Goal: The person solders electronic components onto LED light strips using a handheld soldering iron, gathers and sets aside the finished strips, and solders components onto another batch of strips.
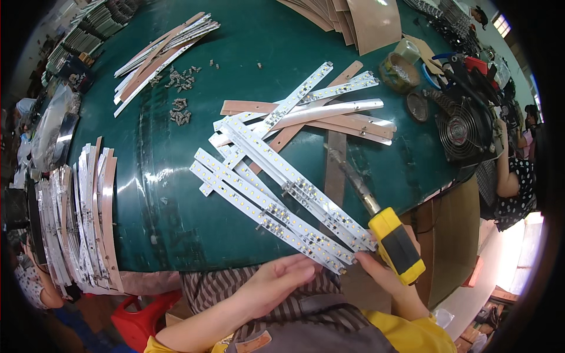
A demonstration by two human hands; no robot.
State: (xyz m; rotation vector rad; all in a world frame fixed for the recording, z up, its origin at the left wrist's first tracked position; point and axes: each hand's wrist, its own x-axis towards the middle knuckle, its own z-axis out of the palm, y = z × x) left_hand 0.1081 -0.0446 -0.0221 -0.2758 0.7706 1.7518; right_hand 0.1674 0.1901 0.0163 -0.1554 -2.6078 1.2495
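Note:
Several white LED strips (pixel 276 220), dotted with small yellow chips, lie fanned across the green table with their near ends at my hands. My left hand (pixel 279 285) is beside the lower strip ends, palm turned inward and fingers loosely extended; I see nothing held in it. Closed around a yellow-and-black soldering iron (pixel 400 250) is my right hand (pixel 382 276), its thumb close to the strip ends. The iron's metal shaft points up and left over the table. Its handle hides part of my right fingers. More strips and brown-backed strips (pixel 353 122) cross in a pile beyond.
Bundled strips (pixel 88 217) stand at the left edge; another stack (pixel 165 59) lies far left. Small metal parts (pixel 179 79) are scattered beside it. A round tub (pixel 400 72), black fan (pixel 465 132) and brown sheets (pixel 374 23) occupy the far right. A red stool (pixel 138 320) stands below left.

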